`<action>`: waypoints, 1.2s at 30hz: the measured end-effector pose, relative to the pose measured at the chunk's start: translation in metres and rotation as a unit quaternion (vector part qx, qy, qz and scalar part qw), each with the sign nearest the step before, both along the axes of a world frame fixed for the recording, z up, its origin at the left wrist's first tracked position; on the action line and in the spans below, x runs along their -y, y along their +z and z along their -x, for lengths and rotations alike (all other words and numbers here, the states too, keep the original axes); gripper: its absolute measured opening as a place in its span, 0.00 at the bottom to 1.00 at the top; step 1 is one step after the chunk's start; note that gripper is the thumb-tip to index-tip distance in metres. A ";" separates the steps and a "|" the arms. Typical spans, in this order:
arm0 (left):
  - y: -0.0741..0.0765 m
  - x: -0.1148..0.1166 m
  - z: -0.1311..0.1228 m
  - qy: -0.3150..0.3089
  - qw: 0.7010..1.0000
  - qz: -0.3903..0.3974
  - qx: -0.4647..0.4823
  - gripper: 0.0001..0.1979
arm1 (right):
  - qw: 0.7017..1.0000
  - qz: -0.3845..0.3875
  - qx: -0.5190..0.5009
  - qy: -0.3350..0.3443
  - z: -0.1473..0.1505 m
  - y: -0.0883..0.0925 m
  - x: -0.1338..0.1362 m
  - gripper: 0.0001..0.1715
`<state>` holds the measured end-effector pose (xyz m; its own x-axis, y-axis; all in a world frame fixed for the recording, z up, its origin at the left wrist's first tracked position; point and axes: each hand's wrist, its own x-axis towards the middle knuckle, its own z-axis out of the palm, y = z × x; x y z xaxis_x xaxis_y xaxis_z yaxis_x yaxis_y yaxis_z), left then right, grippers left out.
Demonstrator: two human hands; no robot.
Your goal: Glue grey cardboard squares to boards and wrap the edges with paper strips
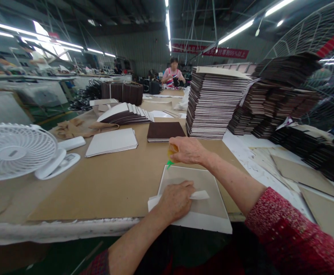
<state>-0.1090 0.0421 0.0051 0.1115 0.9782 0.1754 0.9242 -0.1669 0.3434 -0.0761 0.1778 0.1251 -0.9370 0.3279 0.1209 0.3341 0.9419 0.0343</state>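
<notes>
A flat white-edged board with a grey-brown face [209,187] lies at the near edge of the brown work table [109,183]. My left hand [176,200] presses on its near left part, fingers curled over a white paper flap [199,195]. My right hand [187,150] hovers at the board's far edge, closed on a small yellow and green tool [171,156].
A white desk fan [15,151] stands at the left. A white sheet stack [112,142], a dark brown stack [164,131] and a tall pile of boards [213,103] sit beyond. Loose cardboard sheets [299,168] lie right. A person [173,74] works far back.
</notes>
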 end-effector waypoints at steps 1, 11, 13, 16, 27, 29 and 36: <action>0.000 0.000 0.000 0.000 1.000 0.000 0.000 0.18 | 1.000 -0.002 0.002 0.002 -0.001 0.000 0.000 0.15; 0.001 0.000 0.000 0.001 1.000 0.006 -0.003 0.19 | 1.000 -0.014 -0.010 -0.002 -0.007 -0.002 0.002 0.15; 0.001 0.000 -0.001 0.001 1.000 0.008 -0.004 0.19 | 1.000 -0.013 -0.010 -0.004 -0.006 -0.003 0.003 0.16; 0.000 0.000 -0.001 0.003 1.000 0.012 -0.004 0.19 | 1.000 -0.010 -0.002 -0.002 -0.005 -0.002 0.002 0.16; 0.002 0.000 -0.001 0.002 1.000 0.019 0.003 0.19 | 1.000 -0.017 0.006 -0.001 -0.005 0.004 0.004 0.15; 0.002 0.000 -0.001 0.001 1.000 0.019 0.004 0.18 | 1.000 -0.017 0.007 -0.002 -0.006 0.004 0.003 0.15; 0.003 0.000 -0.001 0.001 1.000 0.017 0.006 0.19 | 1.000 -0.017 -0.006 -0.006 -0.009 0.001 0.001 0.15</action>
<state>-0.1076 0.0419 0.0083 0.1081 0.9838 0.1428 0.9204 -0.1533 0.3596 -0.0671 0.1765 0.1259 -0.9311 0.3354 0.1431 0.3467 0.9359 0.0624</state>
